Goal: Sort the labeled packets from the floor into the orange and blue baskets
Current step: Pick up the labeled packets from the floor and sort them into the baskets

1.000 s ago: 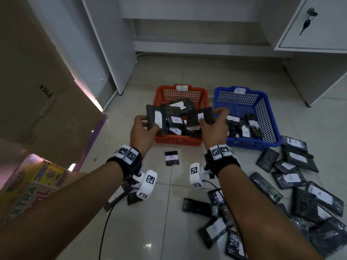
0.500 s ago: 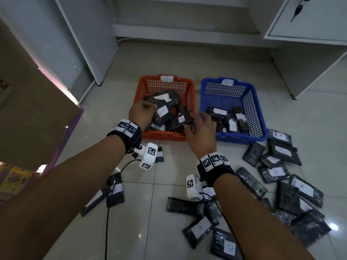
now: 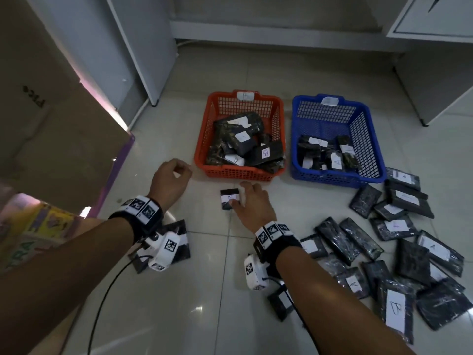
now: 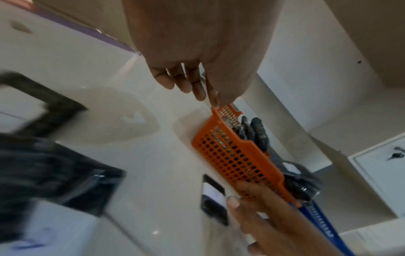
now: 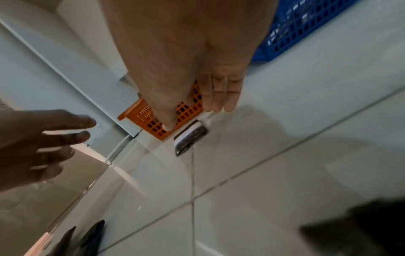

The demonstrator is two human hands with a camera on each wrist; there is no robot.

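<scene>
The orange basket [image 3: 201, 149] holds several black packets with B labels. To its right, the blue basket [image 3: 294, 149] holds several with A labels. A small black packet [image 3: 227, 198] with a white label lies on the floor just in front of the orange basket. My right hand [image 3: 243, 197] reaches down over it, fingers [image 5: 219, 93] straight; I cannot tell whether it touches the packet [image 5: 190, 137]. My left hand [image 3: 174, 176] hovers left of the orange basket [image 4: 236, 161], fingers [image 4: 186, 81] loosely curled and holding nothing.
Several loose packets [image 3: 384, 252] are scattered on the tiles at the right, and a few more packets [image 3: 180, 239] lie under my left wrist. A cardboard box [image 3: 51, 139] stands at the left, white cabinets [image 3: 435, 73] behind the baskets.
Both hands let their packets go into the orange basket and drew back. The right hand came down to the small packet on the floor; the left moved left, empty.
</scene>
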